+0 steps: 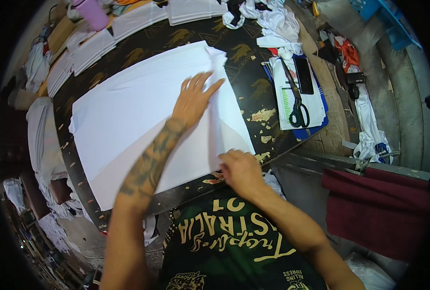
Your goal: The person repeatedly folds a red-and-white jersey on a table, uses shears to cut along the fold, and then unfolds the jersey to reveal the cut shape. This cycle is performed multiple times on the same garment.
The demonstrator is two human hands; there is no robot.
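A large white cloth (142, 111) lies spread over the dark patterned table, with a raised crease running from far to near along its right part. My left hand (194, 99) rests on the cloth beside this crease, its fingers stretched out and apart toward the far edge. At the near end of the crease, my right hand (241, 170) has its fingers curled closed on the cloth's edge. Part of the right fingertips is hidden by the hand itself.
Folded white cloth stacks (140, 20) line the far side, near a purple bottle (92, 14). To the right, black scissors (297, 104) and a phone (303, 75) lie on papers over a blue folder (316, 126). A maroon cloth (374, 212) hangs at lower right.
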